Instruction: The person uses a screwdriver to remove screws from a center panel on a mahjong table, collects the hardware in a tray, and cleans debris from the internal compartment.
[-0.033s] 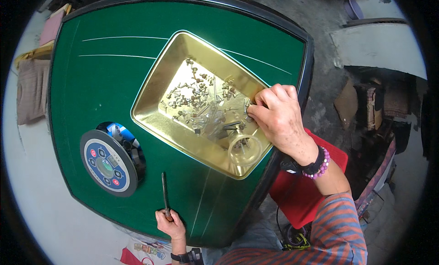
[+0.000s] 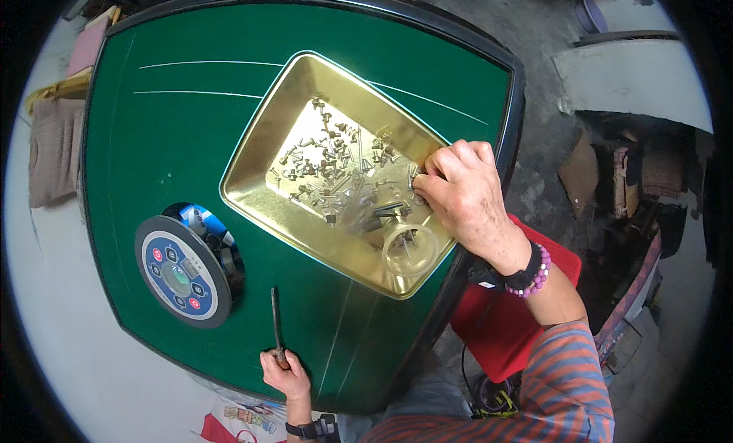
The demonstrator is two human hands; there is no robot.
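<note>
A gold-coloured rectangular tin (image 2: 305, 237) with rounded corners sits at a slant on the green table. Many loose screws (image 2: 330, 156) and other small metal parts lie scattered over its bottom. My right hand (image 2: 469, 198) reaches over the tin's right end, fingers pinched together beside some screws; what they hold, if anything, is hidden. Below those fingers a clear plastic cup (image 2: 412, 272) with a few small parts stands inside the tin's near corner. Closer to me, my left hand (image 2: 285, 377) is closed around the brown handle of a screwdriver (image 2: 276, 324), its dark shaft pointing away from me.
The green-topped table (image 2: 191, 145) has a raised dark rim. A round reel (image 2: 182, 273) with a blue and white label rests on its left part. Red plastic furniture (image 2: 496, 313), perhaps a stool, stands past the table's right edge. A cushioned seat (image 2: 57, 149) is at far left.
</note>
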